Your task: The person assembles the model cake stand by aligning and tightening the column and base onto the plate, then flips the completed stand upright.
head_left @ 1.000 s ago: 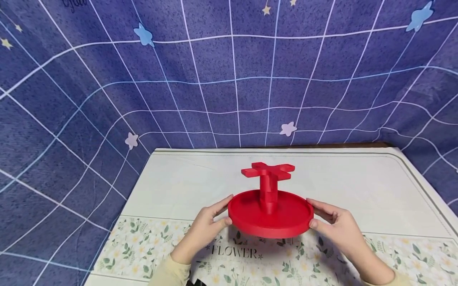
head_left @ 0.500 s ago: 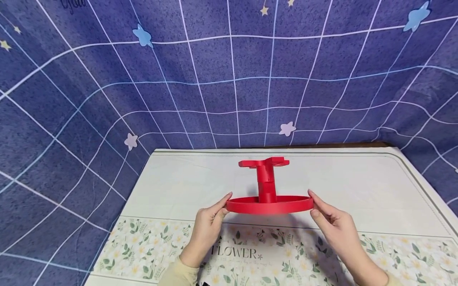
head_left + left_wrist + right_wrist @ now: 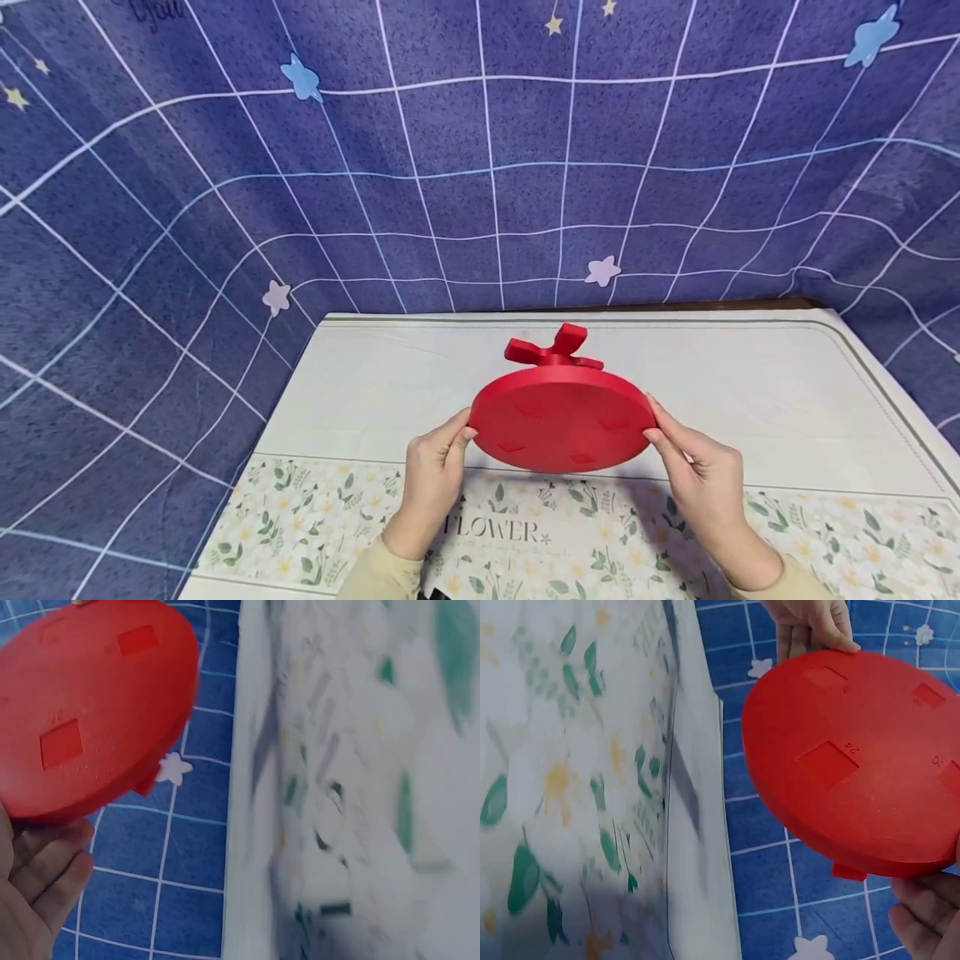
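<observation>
A red round tray (image 3: 562,429) with a low rim is held up over the table, its underside tilted toward me. Several shallow square recesses mark that underside, some with small numbers beside them in the right wrist view. Beyond the raised edge shows a red cross-shaped top (image 3: 555,348); the post under it is mostly hidden behind the disc. My left hand (image 3: 433,483) pinches the left rim, thumb on the near face. On the opposite side my right hand (image 3: 708,479) pinches the rim the same way, fingers behind the edge.
A white cloth (image 3: 390,375) with a flowered band (image 3: 315,525) and the word FLOWER covers the table. Behind and at the sides hangs a blue curtain (image 3: 420,200) with grid lines and stars. A small black object (image 3: 437,594) shows by the left sleeve.
Both hands have tipped the tray's near edge up, from showing its inside, through edge-on, to showing its underside. The cross-shaped top has swung away behind the disc.
</observation>
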Demonstrator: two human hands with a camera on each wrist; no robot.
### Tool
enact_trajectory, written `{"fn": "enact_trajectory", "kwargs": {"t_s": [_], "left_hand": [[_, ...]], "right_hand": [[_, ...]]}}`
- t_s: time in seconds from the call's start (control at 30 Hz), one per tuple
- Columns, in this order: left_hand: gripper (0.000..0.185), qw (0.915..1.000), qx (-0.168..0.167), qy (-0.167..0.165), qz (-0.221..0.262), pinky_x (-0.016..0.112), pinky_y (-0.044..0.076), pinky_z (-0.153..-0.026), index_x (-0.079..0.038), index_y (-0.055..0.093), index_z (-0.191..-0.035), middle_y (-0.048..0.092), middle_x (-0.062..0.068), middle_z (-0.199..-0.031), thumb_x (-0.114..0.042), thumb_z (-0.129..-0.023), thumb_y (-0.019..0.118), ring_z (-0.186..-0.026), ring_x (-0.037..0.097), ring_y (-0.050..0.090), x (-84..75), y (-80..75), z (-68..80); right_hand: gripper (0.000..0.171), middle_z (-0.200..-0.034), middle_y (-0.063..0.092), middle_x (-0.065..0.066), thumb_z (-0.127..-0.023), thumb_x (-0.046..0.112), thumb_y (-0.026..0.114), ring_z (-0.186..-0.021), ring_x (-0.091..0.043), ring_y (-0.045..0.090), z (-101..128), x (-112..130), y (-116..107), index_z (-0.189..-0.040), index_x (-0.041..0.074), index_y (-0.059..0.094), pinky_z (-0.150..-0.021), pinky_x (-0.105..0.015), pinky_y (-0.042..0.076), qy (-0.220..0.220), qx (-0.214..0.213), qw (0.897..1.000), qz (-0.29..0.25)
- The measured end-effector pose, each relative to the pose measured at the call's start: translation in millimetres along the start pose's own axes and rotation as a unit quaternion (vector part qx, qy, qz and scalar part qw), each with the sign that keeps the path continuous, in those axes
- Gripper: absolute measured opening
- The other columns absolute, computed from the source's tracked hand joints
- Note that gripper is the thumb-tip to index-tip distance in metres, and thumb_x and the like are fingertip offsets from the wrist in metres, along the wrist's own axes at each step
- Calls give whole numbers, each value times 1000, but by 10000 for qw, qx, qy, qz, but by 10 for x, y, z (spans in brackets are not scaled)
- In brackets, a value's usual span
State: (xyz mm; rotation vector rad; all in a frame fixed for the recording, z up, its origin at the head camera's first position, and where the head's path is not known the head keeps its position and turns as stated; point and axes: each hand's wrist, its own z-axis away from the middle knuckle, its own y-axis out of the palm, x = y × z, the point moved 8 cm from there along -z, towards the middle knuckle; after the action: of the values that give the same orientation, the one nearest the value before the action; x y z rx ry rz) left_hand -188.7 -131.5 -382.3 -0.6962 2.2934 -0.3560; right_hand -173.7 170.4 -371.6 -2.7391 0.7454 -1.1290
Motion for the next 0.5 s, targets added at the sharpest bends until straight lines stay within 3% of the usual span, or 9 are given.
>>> {"fn": "enact_trajectory", "kwargs": {"t_s": [0.1, 0.27, 0.5], "left_hand": [[32, 9969, 55, -523, 590, 21, 50, -68, -13, 63, -111, 66, -2, -95, -12, -79, 63, -81, 8, 63, 23, 21, -35], [34, 9746, 100, -1555, 1607, 25, 51, -66, -9, 60, -114, 63, 3, -105, -12, -80, 62, -77, 12, 64, -16, 13, -96], [32, 9458, 225, -2082, 2483, 30, 52, -60, -1, 59, -112, 59, 12, -110, -5, -80, 61, -72, 15, 64, 77, 63, -79]], "right_hand": [[44, -106, 61, -14, -66, -12, 68, -94, -11, 60, -8, -52, 8, -108, 0, 62, -72, -14, 46, 243, -79, 9988, -412], [38, -108, 61, -10, -72, -7, 66, -96, -15, 59, -13, -213, 41, -108, 4, 63, -73, -20, 47, 1223, -32, 9878, -962], [30, -103, 64, -4, -78, 6, 65, -86, -13, 63, 10, -394, 90, -108, 5, 64, -68, -24, 50, 2401, 201, 9613, -1335]]}}
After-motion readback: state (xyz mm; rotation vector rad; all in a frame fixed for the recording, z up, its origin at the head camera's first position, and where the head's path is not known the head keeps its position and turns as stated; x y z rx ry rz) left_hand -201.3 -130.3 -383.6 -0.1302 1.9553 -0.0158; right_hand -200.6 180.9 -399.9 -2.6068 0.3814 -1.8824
